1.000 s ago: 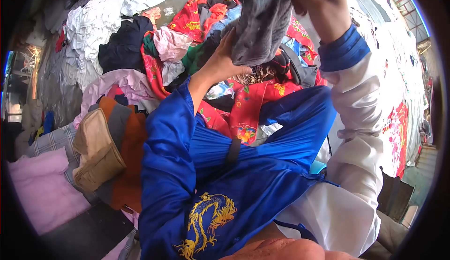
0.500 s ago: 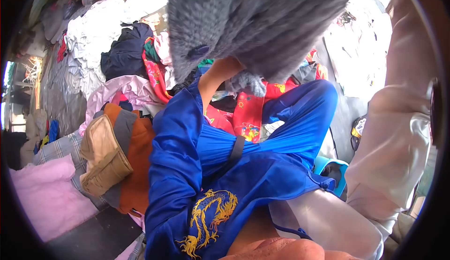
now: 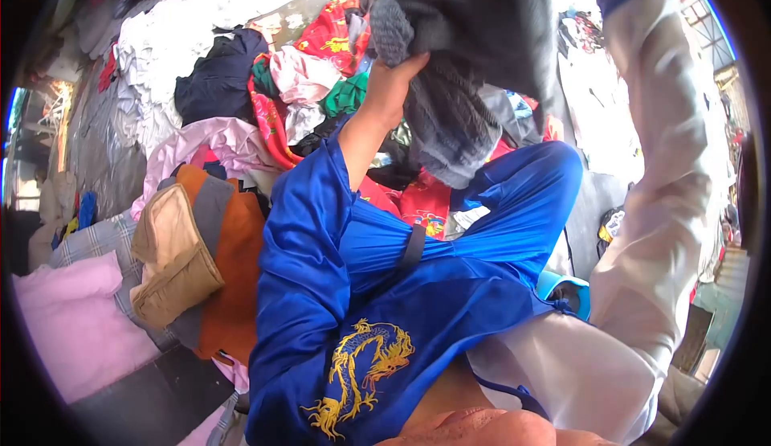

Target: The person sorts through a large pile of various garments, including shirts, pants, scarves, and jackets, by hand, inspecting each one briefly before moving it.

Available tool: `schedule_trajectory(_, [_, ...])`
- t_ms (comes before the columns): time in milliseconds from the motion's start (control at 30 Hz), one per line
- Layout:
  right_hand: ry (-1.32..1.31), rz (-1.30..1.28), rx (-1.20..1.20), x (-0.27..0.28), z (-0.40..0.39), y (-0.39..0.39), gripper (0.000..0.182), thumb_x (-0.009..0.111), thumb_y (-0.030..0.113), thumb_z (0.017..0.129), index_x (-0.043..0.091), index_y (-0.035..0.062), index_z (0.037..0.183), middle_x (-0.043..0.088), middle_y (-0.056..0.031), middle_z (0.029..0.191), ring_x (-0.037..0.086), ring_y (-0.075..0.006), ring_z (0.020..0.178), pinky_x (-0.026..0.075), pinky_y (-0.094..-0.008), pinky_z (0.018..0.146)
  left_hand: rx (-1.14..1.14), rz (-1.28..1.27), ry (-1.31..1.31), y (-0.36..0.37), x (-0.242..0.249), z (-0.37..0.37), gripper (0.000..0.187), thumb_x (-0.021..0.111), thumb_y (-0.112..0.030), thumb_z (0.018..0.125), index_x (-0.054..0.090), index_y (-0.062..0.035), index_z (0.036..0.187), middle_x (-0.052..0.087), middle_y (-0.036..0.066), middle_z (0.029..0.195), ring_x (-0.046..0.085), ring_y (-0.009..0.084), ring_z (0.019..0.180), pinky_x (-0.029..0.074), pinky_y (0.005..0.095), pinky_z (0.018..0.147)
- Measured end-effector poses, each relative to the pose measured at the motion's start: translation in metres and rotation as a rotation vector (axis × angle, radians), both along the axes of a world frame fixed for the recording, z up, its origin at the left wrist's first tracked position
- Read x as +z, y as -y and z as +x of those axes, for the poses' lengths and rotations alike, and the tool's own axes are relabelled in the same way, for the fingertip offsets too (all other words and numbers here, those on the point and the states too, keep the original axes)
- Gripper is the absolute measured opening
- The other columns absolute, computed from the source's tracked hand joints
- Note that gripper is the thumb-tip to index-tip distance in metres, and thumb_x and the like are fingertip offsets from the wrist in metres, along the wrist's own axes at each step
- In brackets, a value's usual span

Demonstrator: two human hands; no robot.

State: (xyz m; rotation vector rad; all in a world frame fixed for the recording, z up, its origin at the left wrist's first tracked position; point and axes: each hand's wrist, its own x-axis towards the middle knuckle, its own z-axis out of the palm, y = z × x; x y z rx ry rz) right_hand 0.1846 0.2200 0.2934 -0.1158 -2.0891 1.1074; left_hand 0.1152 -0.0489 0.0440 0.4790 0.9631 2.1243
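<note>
My left hand (image 3: pixel 392 88), coming out of a shiny blue sleeve, is closed on a dark grey knitted garment (image 3: pixel 454 128). The garment hangs bunched from the fingers above my blue-trousered lap, its upper part blurred and running out through the top edge. Behind and under it lies a heap of clothes, with a red printed cloth (image 3: pixel 426 201), a green cloth (image 3: pixel 345 95) and a pale pink cloth (image 3: pixel 303 76) nearest the hand. My right arm, in a whitish satin sleeve with a dark blue cuff, is raised along the right side; its hand is beyond the top edge.
To my left lie folded clothes: a tan piece (image 3: pixel 173 245), an orange-brown piece (image 3: pixel 233 273) and a pink piece (image 3: pixel 76 309). A white clothes pile (image 3: pixel 152 68) and a navy garment (image 3: pixel 221 76) lie ahead. A light-blue object (image 3: pixel 554 284) sits by my right thigh.
The grey garment has swung away from the camera and bunched up, uncovering more of the heap. My left hand has moved up and slightly right. The right arm has risen.
</note>
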Motion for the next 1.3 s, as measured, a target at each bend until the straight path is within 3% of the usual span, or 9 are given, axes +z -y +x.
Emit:
schedule_trajectory(133, [0.306,-0.068,0.081,-0.155,0.018,0.012,0.04,0.072,0.033,0.091,0.069,-0.0015,0.111,0.072,-0.0106,0.095,0.069,-0.0178,0.086,0.054,-0.0315,0.08,0.022,-0.002,0.062,-0.003,-0.022,-0.026,0.029,0.068,-0.007,0.09,0.064,-0.0033,0.118,0.069,0.008,0.113,0.066,0.0225,0.102,0.052,0.038,0.091])
schedule_trajectory(233, [0.482,-0.263,0.2,-0.266,0.037,0.044,0.089,0.082,0.04,0.081,0.038,0.0033,0.149,0.063,-0.0153,0.122,0.061,-0.0211,0.111,0.047,-0.0342,0.098,0.049,-0.063,0.07,-0.005,-0.026,-0.03,0.029,0.07,-0.003,0.087,0.067,-0.0047,0.116,0.069,0.006,0.111,0.066,0.0174,0.099,0.052,0.034,0.09])
schedule_trajectory(400, [0.31,-0.022,0.247,-0.342,0.049,0.113,0.137,0.098,0.036,0.055,0.012,0.0052,0.157,0.04,-0.0181,0.151,0.037,-0.0295,0.141,0.03,-0.0421,0.117,-0.02,-0.162,0.016,0.001,-0.025,-0.011,0.029,0.071,-0.003,0.086,0.068,-0.0017,0.114,0.071,0.005,0.108,0.067,0.0155,0.096,0.053,0.0318,0.089])
schedule_trajectory(533, [0.352,0.042,0.459,-0.375,0.044,0.11,0.097,0.087,0.022,0.073,0.033,0.0042,0.151,0.044,-0.0126,0.149,0.043,-0.027,0.138,0.033,-0.0396,0.116,-0.3,-0.19,-0.378,0.013,-0.027,-0.001,0.033,0.076,-0.006,0.083,0.068,-0.0021,0.116,0.071,0.004,0.112,0.064,0.0139,0.105,0.049,0.0329,0.097])
schedule_trajectory(600, [0.401,-0.428,0.558,-0.36,0.057,0.135,0.068,0.071,0.015,0.09,0.038,0.0044,0.148,0.048,-0.0113,0.145,0.047,-0.0252,0.134,0.036,-0.039,0.114,-0.439,-0.233,-0.504,0.02,-0.019,-0.007,0.035,0.077,-0.007,0.083,0.067,-0.001,0.115,0.072,0.004,0.108,0.062,0.0116,0.105,0.047,0.0322,0.099])
schedule_trajectory(767, [0.797,-0.672,0.518,-0.378,0.111,0.167,0.082,0.087,0.007,0.065,0.049,0.0033,0.138,0.06,-0.0108,0.133,0.058,-0.0234,0.123,0.041,-0.0404,0.11,-0.559,-0.998,-1.235,0.042,-0.008,-0.046,0.063,0.074,-0.057,0.078,0.067,-0.0008,0.107,0.07,0.022,0.103,0.067,0.0381,0.099,0.053,0.0438,0.088])
schedule_trajectory(1033, [1.454,-0.718,0.586,-0.413,0.069,0.146,0.067,0.084,0.007,0.066,0.063,0.004,0.13,0.071,-0.012,0.115,0.069,-0.0246,0.102,0.054,-0.0372,0.091,0.405,-1.181,-1.218,0.054,-0.016,-0.087,0.042,0.07,-0.035,0.087,0.064,-0.0005,0.11,0.07,0.022,0.096,0.068,0.039,0.088,0.054,0.0465,0.077])
schedule_trajectory(1200, [1.261,0.319,0.409,-0.339,-0.115,0.057,0.056,0.084,0.031,0.071,0.07,0.0113,0.122,0.073,-0.013,0.107,0.066,-0.0177,0.107,0.05,-0.0346,0.096,0.681,-1.097,-1.172,0.054,-0.015,-0.102,0.036,0.072,-0.028,0.086,0.067,0.0001,0.108,0.071,0.019,0.098,0.069,0.034,0.092,0.054,0.0415,0.08])
schedule_trajectory(1300, [0.814,0.188,0.173,-0.242,-0.203,0.013,0.05,0.08,0.029,0.076,0.069,0.0092,0.12,0.073,-0.0126,0.106,0.066,-0.0184,0.104,0.05,-0.0339,0.093,0.804,-1.007,-1.215,0.055,-0.014,-0.106,0.028,0.072,-0.023,0.085,0.066,0.0006,0.1,0.07,0.018,0.093,0.068,0.0372,0.084,0.053,0.0443,0.076])
